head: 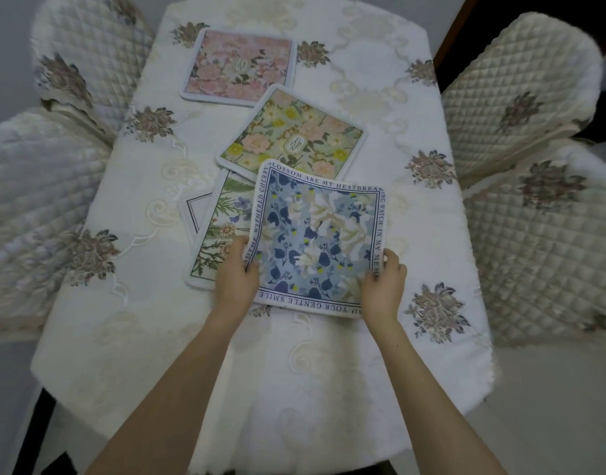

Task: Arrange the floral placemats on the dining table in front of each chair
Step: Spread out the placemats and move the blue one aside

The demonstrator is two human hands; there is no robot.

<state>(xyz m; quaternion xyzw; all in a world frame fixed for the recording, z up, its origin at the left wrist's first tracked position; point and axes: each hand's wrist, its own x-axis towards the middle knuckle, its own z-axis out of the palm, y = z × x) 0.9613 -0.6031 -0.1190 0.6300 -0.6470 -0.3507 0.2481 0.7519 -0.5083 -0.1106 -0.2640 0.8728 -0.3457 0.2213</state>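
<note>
Currently my left hand (234, 281) and right hand (383, 286) grip the square blue floral fabric placemat (315, 238) by its near corners. It overlaps a green fern-print placemat (219, 228) on the cream embroidered tablecloth (329, 371).

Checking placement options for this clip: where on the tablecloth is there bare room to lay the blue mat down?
Free: the right strip between the yellow mat and the right chairs, the left side beside the pink mat, and the near end under the forearms. Crowded: the centre, where the blue mat, held by left hand and right hand, overlaps the green mat.
</note>
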